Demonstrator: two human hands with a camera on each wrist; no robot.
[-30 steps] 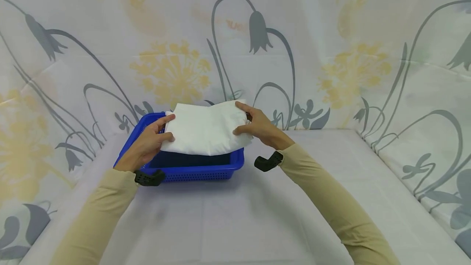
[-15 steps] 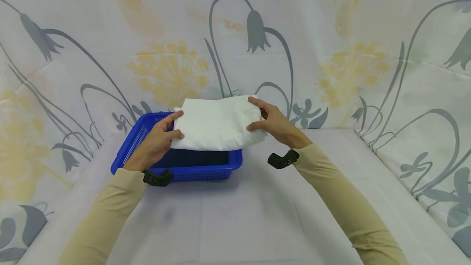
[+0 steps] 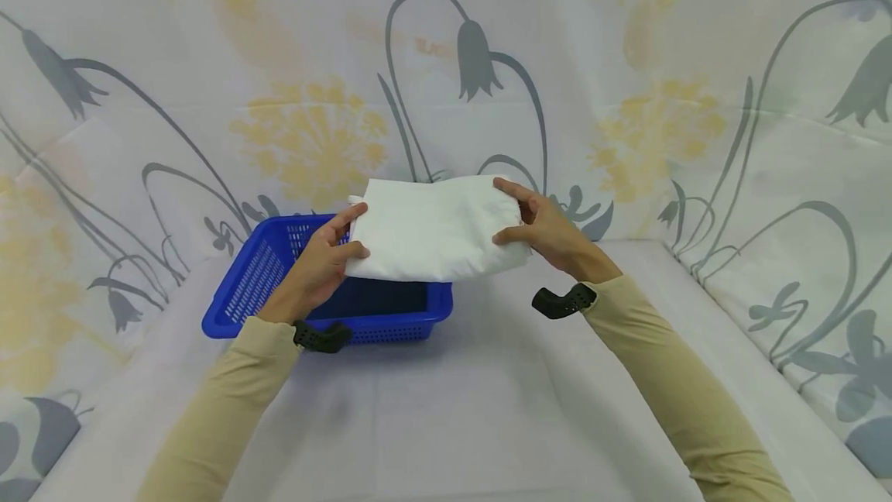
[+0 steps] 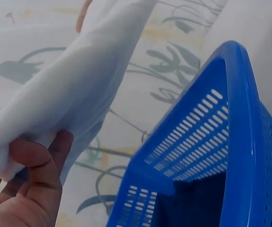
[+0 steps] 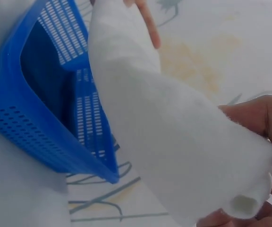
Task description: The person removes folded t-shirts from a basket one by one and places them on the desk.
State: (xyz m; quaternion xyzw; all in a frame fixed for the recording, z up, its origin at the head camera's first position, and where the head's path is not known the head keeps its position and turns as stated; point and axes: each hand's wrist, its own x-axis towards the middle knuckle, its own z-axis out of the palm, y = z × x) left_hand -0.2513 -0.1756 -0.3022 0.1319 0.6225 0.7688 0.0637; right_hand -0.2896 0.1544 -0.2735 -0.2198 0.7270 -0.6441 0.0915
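A folded white cloth (image 3: pixel 433 231) hangs in the air between two hands, stretched sideways with its broad face towards the head camera. The left hand (image 3: pixel 315 268) pinches one end, its thumb on the near face and its index finger by the upper corner; in the left wrist view the fingers curl round a bunched edge. The right hand (image 3: pixel 550 232) grips the other end in much the same way — thumb on the near face, index finger along the top — and the right wrist view shows the layers there folded into a loose roll with a small hollow at its end.

Behind and below the cloth, a blue basket (image 3: pixel 400 324) stands on the desk (image 3: pixel 467 424), its sides pierced with rows of slots and small holes. The wrist views show the cloth apart from it. Something dark (image 3: pixel 386 297) lies inside, too plain to identify. In the head view the cloth covers part of the basket and reaches past its right side.

Tan sleeves (image 3: pixel 686 386) cover both forearms, with a black band (image 3: pixel 564 301) at each wrist. Beyond the desk hangs a white fabric backdrop (image 3: pixel 592 29) printed with grey and yellow flowers.
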